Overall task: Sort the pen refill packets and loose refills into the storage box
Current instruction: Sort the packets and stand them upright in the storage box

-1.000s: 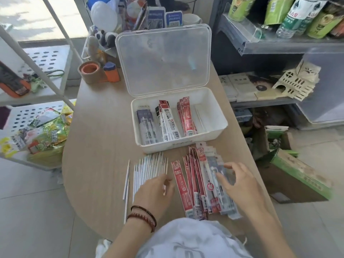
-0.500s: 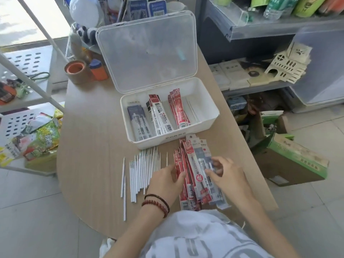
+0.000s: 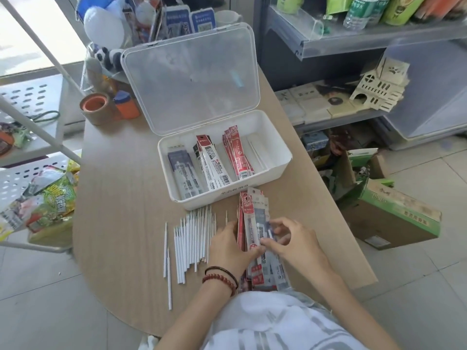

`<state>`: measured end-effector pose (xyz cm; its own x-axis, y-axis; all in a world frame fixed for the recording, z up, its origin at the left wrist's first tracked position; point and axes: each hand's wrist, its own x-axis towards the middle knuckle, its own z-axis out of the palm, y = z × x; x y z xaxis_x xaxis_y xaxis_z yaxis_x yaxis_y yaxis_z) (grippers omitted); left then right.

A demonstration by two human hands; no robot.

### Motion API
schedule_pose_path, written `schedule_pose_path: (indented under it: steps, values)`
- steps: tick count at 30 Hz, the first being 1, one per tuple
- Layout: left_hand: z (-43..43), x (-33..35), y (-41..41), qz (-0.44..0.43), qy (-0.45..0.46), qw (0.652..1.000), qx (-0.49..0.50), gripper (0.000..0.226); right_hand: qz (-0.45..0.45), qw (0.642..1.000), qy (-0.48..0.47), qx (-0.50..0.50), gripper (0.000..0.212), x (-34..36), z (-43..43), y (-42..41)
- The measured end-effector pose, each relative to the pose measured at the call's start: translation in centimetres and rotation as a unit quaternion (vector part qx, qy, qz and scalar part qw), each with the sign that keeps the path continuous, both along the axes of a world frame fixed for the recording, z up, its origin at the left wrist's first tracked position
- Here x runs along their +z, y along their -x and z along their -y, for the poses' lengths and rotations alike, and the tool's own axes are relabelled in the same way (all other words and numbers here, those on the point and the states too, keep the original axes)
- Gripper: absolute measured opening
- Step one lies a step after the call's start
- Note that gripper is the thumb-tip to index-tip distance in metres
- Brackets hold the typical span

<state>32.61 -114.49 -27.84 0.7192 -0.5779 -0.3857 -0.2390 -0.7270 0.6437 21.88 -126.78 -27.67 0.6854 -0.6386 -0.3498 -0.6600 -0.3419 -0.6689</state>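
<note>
Sorting step in hand, head view only.

- Storage box [image 3: 202, 201] sits open mid-worktop [image 3: 121, 198], its clear lid [image 3: 192, 79] tipped up behind it.
- In the box, three rows lie side by side: grey packets [image 3: 183, 173] at left, white-and-dark-red packets [image 3: 211, 162] next, red packets [image 3: 238, 155] after them. A few thin white sticks [image 3: 256, 152] lie at the right end; they are probably refills, but too faint to confirm.
- Unsorted packet bundle [image 3: 254, 213] lies just in front of the box, its top end almost at the box's front wall, with mixed red and grey packs overlapping.
- Left hand [image 3: 228, 246] grips the bundle's left edge, fingers curled round it.
- Right hand [image 3: 290, 242] pinches a packet on top of the bundle between thumb and fingertips; which colour it has hold of I cannot tell.
- Loose refills [image 3: 194, 238] lie in a row on the worktop just left of the left hand, with two strays [image 3: 166, 261] further left. None are in either hand.

Judgement: packets are partly sorted and the loose refills are not yet started. The next move calls for separating one packet, or one colour group, from the bundle, matching it to its row and laying it lengthwise in the box. The left hand should steady the rest so the bundle does not spill.
</note>
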Motion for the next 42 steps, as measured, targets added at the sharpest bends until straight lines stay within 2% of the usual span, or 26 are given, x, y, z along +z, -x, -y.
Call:
schedule_pose_path:
  steps: [3, 9, 13, 15, 19, 25, 29, 31, 33, 36, 39, 42]
  values:
    - [0.7, 0.0, 0.5, 0.043, 0.006, 0.999, -0.008, 0.081, 0.014, 1.0, -0.024, -0.002, 0.041, 0.3, 0.2, 0.2]
    - [1.1, 0.2, 1.0, -0.002, 0.054, 0.999, 0.007, 0.075, 0.05, 0.994, -0.094, -0.027, 0.025, 0.6, 0.0, 0.3]
    - [1.4, 0.1, 2.1, 0.033, 0.025, 0.999, -0.024, 0.099, 0.073, 0.988, -0.136, -0.008, 0.018, 0.7, -0.2, 0.6]
    - [1.7, 0.1, 2.4, 0.043, -0.007, 0.998, -0.035, 0.106, 0.067, 0.991, -0.118, 0.018, 0.018, 0.7, 0.1, 0.9]
    - [2.1, 0.2, 2.2, 0.065, -0.026, 0.997, -0.016, 0.098, 0.015, 0.999, -0.015, 0.045, 0.02, 0.6, 1.1, 1.3]
    - [1.9, 0.8, 0.9, 0.096, -0.058, 0.994, -0.014, 0.064, -0.033, 0.992, 0.117, 0.038, 0.024, 0.2, 2.3, 1.9]
    - [2.1, 1.0, 0.7, 0.157, -0.105, 0.981, -0.048, 0.044, -0.052, 0.988, 0.136, 0.041, 0.026, 0.1, 2.3, 2.0]
    - [2.2, 1.1, 0.3, 0.161, -0.115, 0.979, -0.058, 0.039, -0.054, 0.989, 0.134, 0.045, 0.026, 0.2, 2.3, 1.9]
    - [1.9, 1.1, -0.6, 0.108, -0.088, 0.989, -0.05, 0.035, -0.033, 0.992, 0.117, 0.044, 0.026, 0.6, 2.3, 1.7]
    - [0.4, 1.4, -1.7, -0.042, -0.011, 0.999, 0.009, 0.028, 0.022, 0.997, 0.058, 0.035, 0.027, 1.7, 2.2, 1.2]
    - [-0.9, 2.6, -2.1, -0.173, 0.088, 0.977, 0.084, 0.02, 0.055, 0.998, -0.016, 0.039, 0.026, 3.2, 1.6, 0.3]
    - [-1.2, 4.4, -2.9, -0.235, 0.161, 0.949, 0.138, 0.013, 0.103, 0.989, -0.097, 0.045, 0.029, 4.5, 0.8, -0.9]
